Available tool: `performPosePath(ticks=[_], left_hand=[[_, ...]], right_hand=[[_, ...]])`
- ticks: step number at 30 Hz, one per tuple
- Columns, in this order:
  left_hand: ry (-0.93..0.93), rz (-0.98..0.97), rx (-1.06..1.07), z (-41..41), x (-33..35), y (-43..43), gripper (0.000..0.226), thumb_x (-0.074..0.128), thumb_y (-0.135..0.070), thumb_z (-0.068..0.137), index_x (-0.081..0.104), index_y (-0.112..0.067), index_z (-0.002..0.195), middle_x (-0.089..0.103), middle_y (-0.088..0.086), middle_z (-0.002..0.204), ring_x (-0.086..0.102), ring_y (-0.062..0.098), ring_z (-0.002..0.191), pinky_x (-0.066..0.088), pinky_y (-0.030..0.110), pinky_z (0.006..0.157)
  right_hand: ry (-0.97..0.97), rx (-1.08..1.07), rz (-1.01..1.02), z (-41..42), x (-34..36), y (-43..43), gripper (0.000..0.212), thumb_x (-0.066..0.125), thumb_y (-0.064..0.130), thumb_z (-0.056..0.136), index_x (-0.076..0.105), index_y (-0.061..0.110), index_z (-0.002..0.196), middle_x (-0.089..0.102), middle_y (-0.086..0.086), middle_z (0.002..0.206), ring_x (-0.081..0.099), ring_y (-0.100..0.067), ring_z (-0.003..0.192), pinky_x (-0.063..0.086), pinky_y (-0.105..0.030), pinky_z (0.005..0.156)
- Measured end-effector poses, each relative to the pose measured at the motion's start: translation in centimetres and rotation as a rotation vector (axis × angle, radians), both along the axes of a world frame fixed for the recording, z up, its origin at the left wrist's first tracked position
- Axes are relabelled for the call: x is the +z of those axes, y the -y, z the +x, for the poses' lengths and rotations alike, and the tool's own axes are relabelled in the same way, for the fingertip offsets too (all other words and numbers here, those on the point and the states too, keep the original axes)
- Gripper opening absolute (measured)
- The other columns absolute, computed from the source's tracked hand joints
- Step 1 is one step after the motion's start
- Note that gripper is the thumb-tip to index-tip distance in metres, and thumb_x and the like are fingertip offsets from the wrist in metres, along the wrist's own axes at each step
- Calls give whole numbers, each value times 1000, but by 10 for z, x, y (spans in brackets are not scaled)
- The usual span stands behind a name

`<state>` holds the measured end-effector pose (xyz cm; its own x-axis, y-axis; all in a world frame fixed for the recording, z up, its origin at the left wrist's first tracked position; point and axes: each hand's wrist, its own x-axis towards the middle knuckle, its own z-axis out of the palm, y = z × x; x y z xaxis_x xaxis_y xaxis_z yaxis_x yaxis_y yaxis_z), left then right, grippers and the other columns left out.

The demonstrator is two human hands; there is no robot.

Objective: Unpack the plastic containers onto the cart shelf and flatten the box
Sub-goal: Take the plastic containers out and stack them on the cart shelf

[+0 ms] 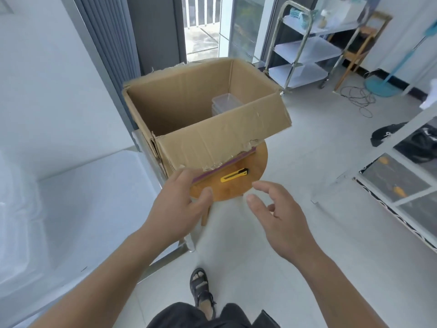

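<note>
Head view: box stands open on a round wooden stool beside a white wall; containers sit stacked in its far right corner. Knife (yellow) lies near the stool's front edge. Left hand meets the near flap's lower edge, grip undeterminable; right hand hovers, fingers loose and empty. Bare tiled floor separates stool and cart.

A round wooden stool stands on the tiled floor. On it sits the open cardboard box — a yellow utility knife just beside.
</note>
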<state>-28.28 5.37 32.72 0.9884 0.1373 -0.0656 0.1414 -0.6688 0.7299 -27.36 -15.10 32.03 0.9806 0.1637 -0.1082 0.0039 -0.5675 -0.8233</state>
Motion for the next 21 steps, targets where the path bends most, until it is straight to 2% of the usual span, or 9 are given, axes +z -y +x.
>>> performPosePath(ticks=[4,7,11,13,14,16,19,21], left_hand=[[17,-5,-40,46,4,10,47,54,-37,96,48,-23,141,49,-10,138,45,6,119,33,22,95],[19,4,-35,73,6,16,48,55,-37,96,48,-23,140,49,-8,140,55,21,115,40,28,95],[22,0,1,103,4,25,48,55,-37,96,47,-24,142,48,-10,141,47,9,125,39,30,103],[12,-4,35,117,2,34,49,55,-37,95,46,-25,142,47,-11,141,46,8,126,40,31,104],[10,-1,55,124,1,39,48,55,-37,95,46,-25,142,47,-11,142,46,7,125,40,31,104],[11,-2,109,139,1,50,48,55,-37,96,47,-25,142,47,-11,142,46,4,120,39,28,102],[15,8,209,159,5,68,48,55,-37,95,48,-26,141,49,-11,140,49,0,100,38,24,93],[10,21,273,172,8,78,48,56,-38,95,48,-27,141,51,-12,135,53,4,88,39,26,89]], right_hand=[[15,-25,12,41,3,7,26,53,44,97,50,42,122,45,38,120,51,-5,115,43,-28,102],[11,-11,27,67,0,11,23,53,44,96,47,45,119,46,37,121,51,-4,116,43,-26,101],[7,32,32,106,-6,21,24,52,48,96,47,46,119,47,34,123,50,-1,117,44,-15,91],[11,60,43,129,-9,28,27,51,56,95,50,44,119,51,29,127,51,-1,118,43,-16,92],[28,80,52,140,-10,31,36,49,62,91,53,40,119,53,27,127,51,-1,117,44,-19,95],[44,125,67,164,-11,39,49,45,66,85,57,37,122,55,26,125,52,0,115,44,-21,95],[27,212,78,199,-5,55,38,45,61,84,51,45,118,51,35,121,50,4,116,41,-16,92],[28,264,83,224,-1,65,38,46,60,85,50,45,119,49,37,121,49,4,119,42,-18,96]])
